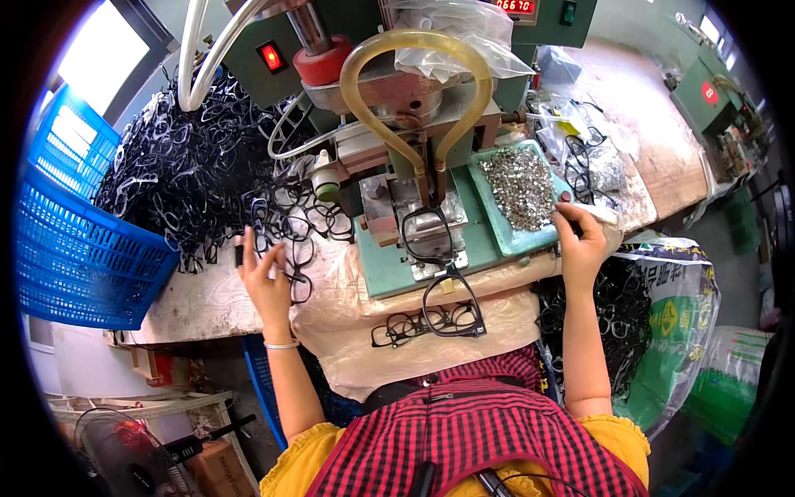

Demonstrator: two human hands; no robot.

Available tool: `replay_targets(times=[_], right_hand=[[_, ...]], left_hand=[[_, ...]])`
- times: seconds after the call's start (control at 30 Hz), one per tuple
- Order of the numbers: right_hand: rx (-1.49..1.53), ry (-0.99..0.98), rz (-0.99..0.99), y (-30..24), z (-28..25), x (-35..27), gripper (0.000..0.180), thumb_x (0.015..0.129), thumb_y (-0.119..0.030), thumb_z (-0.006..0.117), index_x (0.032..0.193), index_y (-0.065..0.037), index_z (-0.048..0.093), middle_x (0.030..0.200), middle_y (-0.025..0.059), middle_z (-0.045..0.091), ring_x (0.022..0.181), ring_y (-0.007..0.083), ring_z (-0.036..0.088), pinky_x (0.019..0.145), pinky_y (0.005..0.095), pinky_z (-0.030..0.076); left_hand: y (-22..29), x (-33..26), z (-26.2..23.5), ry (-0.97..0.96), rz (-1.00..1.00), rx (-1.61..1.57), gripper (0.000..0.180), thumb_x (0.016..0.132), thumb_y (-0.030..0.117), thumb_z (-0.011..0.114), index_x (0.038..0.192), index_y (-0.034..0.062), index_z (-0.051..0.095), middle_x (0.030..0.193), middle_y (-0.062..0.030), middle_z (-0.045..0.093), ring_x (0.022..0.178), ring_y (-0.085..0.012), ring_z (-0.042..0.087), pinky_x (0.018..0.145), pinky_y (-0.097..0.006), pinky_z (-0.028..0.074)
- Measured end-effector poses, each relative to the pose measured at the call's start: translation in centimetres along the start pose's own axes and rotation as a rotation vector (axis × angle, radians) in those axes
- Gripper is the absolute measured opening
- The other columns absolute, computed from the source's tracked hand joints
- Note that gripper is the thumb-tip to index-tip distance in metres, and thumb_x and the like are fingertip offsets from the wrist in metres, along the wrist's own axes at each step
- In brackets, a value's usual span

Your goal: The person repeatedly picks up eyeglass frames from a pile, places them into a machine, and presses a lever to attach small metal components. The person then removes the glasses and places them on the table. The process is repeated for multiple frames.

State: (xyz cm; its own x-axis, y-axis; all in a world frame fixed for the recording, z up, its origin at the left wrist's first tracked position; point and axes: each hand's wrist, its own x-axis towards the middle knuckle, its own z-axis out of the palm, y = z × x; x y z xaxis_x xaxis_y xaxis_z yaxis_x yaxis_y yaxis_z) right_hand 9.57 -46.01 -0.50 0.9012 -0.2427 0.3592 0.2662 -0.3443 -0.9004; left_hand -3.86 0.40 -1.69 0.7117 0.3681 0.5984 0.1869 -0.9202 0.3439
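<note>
A black eyeglass frame (pixel 452 271) rests in the press machine, one rim under the twin metal prongs (pixel 431 186) and the other jutting toward me. My left hand (pixel 267 277) is over the table with its fingers spread, beside a few loose black eyeglass frames (pixel 300 248); a dark cover shows on one finger. At the right edge of the green tray (pixel 503 242), my right hand (pixel 582 240) has its thumb and fingertips drawn together, one finger dark-tipped. Anything between them is too small to make out. Small shiny metal parts (pixel 520 186) fill the tray.
A large heap of black frames (pixel 190 157) covers the left of the table beside blue plastic baskets (pixel 91 248). More frames (pixel 426 323) lie on the cloth before me. Right of my lap stands a sack (pixel 675 306) beside piled frames (pixel 617 319). A fan (pixel 124 455) stands lower left.
</note>
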Motion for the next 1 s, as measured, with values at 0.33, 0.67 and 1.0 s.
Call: replay_targets(times=[0.33, 0.67, 1.0], right_hand=[[0.247, -0.434, -0.242, -12.0, 7.3, 1.1, 0.015, 0.083, -0.005, 0.072, 0.096, 0.000, 0.075, 0.094, 0.0124, 0.073, 0.090, 0.0234, 0.070, 0.083, 0.0323, 0.052], [0.537, -0.303, -0.042, -11.1, 9.3, -0.9, 0.035, 0.082, -0.002, 0.074, 0.114, 0.002, 0.062, 0.095, 0.0084, 0.072, 0.092, 0.0153, 0.068, 0.084, 0.0295, 0.051], [0.776, -0.442, 0.172, -13.7, 9.6, -2.0, 0.054, 0.085, -0.001, 0.072, 0.133, 0.005, 0.048, 0.092, 0.0051, 0.074, 0.092, 0.0087, 0.061, 0.089, 0.0255, 0.045]], left_hand=[[7.6, 2.0, 1.0, 0.029, -0.056, -0.466, 0.014, 0.100, 0.008, 0.064, 0.091, -0.0031, 0.068, 0.080, -0.0057, 0.064, 0.068, -0.0152, 0.056, 0.063, -0.028, 0.045], [12.2, 1.1, -0.1, 0.125, -0.218, -1.099, 0.020, 0.107, 0.014, 0.054, 0.114, -0.0016, 0.064, 0.104, -0.0109, 0.069, 0.089, -0.0152, 0.065, 0.081, -0.031, 0.055], [18.8, 7.8, -4.6, 0.234, 0.244, -1.151, 0.021, 0.103, 0.014, 0.060, 0.108, -0.0065, 0.064, 0.104, -0.0187, 0.069, 0.095, -0.0260, 0.069, 0.083, -0.041, 0.061]])
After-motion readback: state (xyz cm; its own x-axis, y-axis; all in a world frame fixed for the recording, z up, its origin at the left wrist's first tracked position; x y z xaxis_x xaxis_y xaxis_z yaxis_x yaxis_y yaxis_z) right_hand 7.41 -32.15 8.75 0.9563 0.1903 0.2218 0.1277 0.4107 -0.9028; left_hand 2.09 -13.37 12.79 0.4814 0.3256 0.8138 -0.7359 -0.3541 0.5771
